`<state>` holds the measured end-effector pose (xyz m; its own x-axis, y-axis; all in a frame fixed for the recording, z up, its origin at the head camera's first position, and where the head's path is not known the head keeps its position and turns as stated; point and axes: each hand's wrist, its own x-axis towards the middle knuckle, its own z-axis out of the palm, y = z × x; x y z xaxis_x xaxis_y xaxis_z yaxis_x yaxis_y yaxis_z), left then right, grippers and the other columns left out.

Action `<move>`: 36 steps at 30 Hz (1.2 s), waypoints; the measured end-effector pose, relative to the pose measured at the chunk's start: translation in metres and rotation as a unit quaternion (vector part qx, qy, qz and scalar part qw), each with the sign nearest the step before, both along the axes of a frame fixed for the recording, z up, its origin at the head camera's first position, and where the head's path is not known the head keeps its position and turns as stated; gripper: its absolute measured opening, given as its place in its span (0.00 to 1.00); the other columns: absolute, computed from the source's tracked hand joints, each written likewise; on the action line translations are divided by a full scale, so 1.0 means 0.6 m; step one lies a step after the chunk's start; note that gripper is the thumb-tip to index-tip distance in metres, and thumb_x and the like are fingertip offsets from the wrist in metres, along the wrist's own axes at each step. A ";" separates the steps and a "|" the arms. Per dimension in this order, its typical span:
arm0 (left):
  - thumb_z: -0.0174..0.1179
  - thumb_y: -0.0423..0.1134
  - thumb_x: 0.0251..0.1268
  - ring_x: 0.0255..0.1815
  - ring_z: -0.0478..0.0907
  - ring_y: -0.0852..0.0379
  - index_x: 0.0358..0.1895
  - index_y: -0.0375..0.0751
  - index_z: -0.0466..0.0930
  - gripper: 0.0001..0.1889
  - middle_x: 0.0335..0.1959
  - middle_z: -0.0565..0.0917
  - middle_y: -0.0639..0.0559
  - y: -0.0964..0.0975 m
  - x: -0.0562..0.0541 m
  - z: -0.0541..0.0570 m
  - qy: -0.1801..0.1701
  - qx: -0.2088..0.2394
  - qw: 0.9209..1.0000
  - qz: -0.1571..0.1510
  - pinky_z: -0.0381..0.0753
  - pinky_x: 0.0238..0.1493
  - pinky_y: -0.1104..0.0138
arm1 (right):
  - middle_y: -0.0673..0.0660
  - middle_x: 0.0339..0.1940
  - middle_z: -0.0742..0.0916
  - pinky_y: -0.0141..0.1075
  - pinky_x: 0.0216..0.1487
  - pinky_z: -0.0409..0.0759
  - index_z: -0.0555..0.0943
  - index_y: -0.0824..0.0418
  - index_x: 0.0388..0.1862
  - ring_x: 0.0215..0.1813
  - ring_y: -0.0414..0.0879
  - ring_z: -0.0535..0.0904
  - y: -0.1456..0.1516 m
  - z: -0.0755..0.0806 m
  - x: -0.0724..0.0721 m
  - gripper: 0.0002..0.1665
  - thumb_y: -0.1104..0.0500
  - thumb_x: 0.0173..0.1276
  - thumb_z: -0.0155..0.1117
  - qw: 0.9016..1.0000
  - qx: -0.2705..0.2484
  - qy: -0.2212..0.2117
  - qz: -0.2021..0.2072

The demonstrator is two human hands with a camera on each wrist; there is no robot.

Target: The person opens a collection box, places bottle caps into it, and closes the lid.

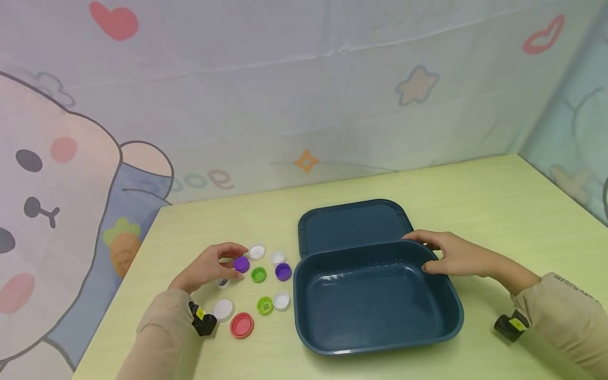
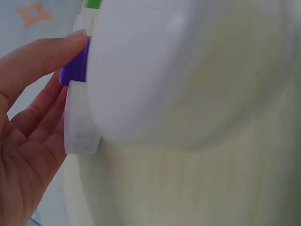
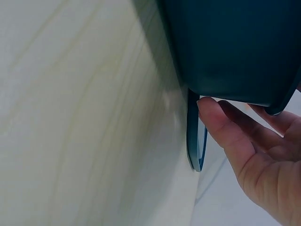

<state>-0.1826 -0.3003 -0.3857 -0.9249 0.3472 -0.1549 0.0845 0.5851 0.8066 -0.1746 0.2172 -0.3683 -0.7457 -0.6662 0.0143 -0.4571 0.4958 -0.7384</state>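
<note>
In the head view my left hand (image 1: 209,268) pinches a purple bottle cap (image 1: 241,264) between thumb and fingers. The left wrist view shows the thumb against this purple cap (image 2: 74,68), beside a white cap (image 2: 82,117). Around the hand lie a white cap (image 1: 257,252), a green cap (image 1: 258,274), another purple cap (image 1: 283,272) and a red cap (image 1: 241,325). My right hand (image 1: 453,254) grips the far right corner of a dark blue plastic box (image 1: 375,301), thumb over the rim. No caps show inside the box.
The dark blue lid (image 1: 353,224) lies flat behind the box, partly covered by it. More caps, among them a large white one (image 1: 223,310) and a light green one (image 1: 265,305), sit left of the box on the pale wooden table (image 1: 475,206). A printed cloth (image 1: 266,105) hangs behind.
</note>
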 end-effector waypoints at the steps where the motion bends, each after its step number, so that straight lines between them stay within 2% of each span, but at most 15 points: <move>1: 0.69 0.32 0.49 0.53 0.74 0.45 0.55 0.34 0.74 0.26 0.51 0.78 0.42 -0.001 0.001 0.000 0.002 -0.002 1.000 0.002 0.73 0.55 0.56 | 0.66 0.63 0.71 0.58 0.54 0.70 0.65 0.63 0.66 0.63 0.66 0.65 0.000 0.000 0.000 0.32 0.64 0.61 0.59 1.000 0.000 0.001 0.000; 5: 0.69 0.31 0.49 0.48 0.75 0.49 0.54 0.34 0.75 0.25 0.48 0.79 0.44 -0.001 0.002 -0.003 0.005 -0.004 1.000 0.008 0.75 0.51 0.63 | 0.66 0.63 0.72 0.60 0.56 0.67 0.65 0.63 0.66 0.63 0.66 0.65 0.000 -0.001 0.000 0.32 0.64 0.62 0.60 1.000 -0.001 0.002 -0.001; 9: 0.70 0.33 0.48 0.43 0.75 0.51 0.53 0.33 0.75 0.25 0.45 0.80 0.44 0.000 0.002 -0.006 0.004 -0.007 1.000 0.013 0.76 0.46 0.67 | 0.67 0.65 0.70 0.61 0.55 0.67 0.65 0.63 0.66 0.64 0.68 0.63 0.000 -0.002 0.002 0.32 0.62 0.63 0.60 1.000 -0.003 -0.016 -0.003; 14: 0.71 0.32 0.47 0.41 0.74 0.52 0.50 0.34 0.77 0.23 0.42 0.80 0.46 -0.001 0.001 -0.012 0.007 -0.017 0.999 0.027 0.76 0.44 0.68 | 0.70 0.66 0.67 0.63 0.54 0.66 0.63 0.65 0.67 0.66 0.71 0.58 0.000 -0.003 0.003 0.33 0.61 0.64 0.60 0.999 -0.010 -0.036 -0.002; 22: 0.71 0.32 0.47 0.40 0.74 0.52 0.49 0.33 0.76 0.23 0.40 0.79 0.45 0.000 -0.003 -0.011 0.012 -0.022 0.999 0.032 0.76 0.43 0.69 | 0.70 0.68 0.63 0.60 0.56 0.66 0.59 0.68 0.69 0.68 0.68 0.55 0.003 -0.012 -0.002 0.36 0.63 0.64 0.57 0.997 -0.031 -0.067 0.007; 25: 0.70 0.32 0.48 0.40 0.75 0.52 0.49 0.31 0.76 0.23 0.40 0.79 0.44 0.000 -0.003 -0.008 0.008 -0.021 0.999 0.029 0.76 0.43 0.68 | 0.70 0.66 0.66 0.49 0.54 0.71 0.58 0.70 0.68 0.65 0.63 0.61 0.007 -0.013 -0.004 0.35 0.65 0.63 0.56 0.995 -0.045 -0.090 0.013; 29: 0.70 0.31 0.47 0.42 0.75 0.51 0.50 0.32 0.76 0.23 0.41 0.80 0.45 0.000 -0.002 -0.008 -0.006 -0.015 0.999 0.034 0.76 0.44 0.66 | 0.68 0.59 0.72 0.34 0.45 0.76 0.58 0.73 0.67 0.52 0.47 0.72 0.012 -0.016 -0.008 0.34 0.66 0.63 0.54 0.989 -0.074 -0.126 0.035; 31: 0.70 0.32 0.47 0.42 0.76 0.51 0.50 0.33 0.76 0.23 0.42 0.80 0.45 0.000 -0.002 -0.008 -0.011 -0.014 0.999 0.037 0.76 0.45 0.65 | 0.68 0.56 0.74 0.34 0.44 0.77 0.58 0.75 0.67 0.47 0.44 0.74 0.013 -0.018 -0.010 0.33 0.67 0.64 0.53 0.985 -0.090 -0.142 0.046; 36: 0.71 0.33 0.47 0.43 0.76 0.51 0.48 0.34 0.77 0.22 0.41 0.80 0.46 0.001 -0.003 -0.006 -0.006 -0.025 0.999 0.035 0.75 0.47 0.63 | 0.67 0.53 0.76 0.35 0.46 0.78 0.59 0.76 0.66 0.46 0.44 0.76 0.015 -0.022 -0.012 0.32 0.67 0.65 0.53 0.981 -0.097 -0.157 0.051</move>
<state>-0.1843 -0.2995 -0.3895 -0.9446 0.2737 -0.1813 0.0331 0.6288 0.7769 -0.1819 0.2265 -0.3813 -0.6635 -0.7448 -0.0716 -0.2312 0.2951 -0.9271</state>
